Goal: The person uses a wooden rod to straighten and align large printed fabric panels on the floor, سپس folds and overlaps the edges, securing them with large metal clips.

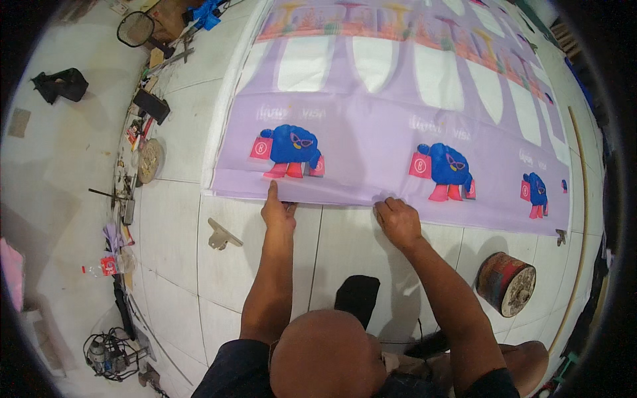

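A large lilac printed banner sheet (371, 159), with blue cartoon figures in pink boots, lies across the white tiled floor before me. My left hand (279, 211) is at its near edge, left of the middle; the index finger stretches over the print and the other fingers curl at the edge. Further right along that edge, my right hand (397, 222) pinches the sheet with bent fingers, thumb mostly hidden. A wide metal bulldog clip (223, 235) rests on the floor left of my left hand. Another clip (561, 237) sits at the sheet's near right corner.
Right of my right arm stands a worn round tin (506, 284). A long thin pole (578, 166) lies along the right side. Down the left wall are scattered tools, a plastic bottle (108, 266), a power tool (109, 355) and a mesh racket (135, 28).
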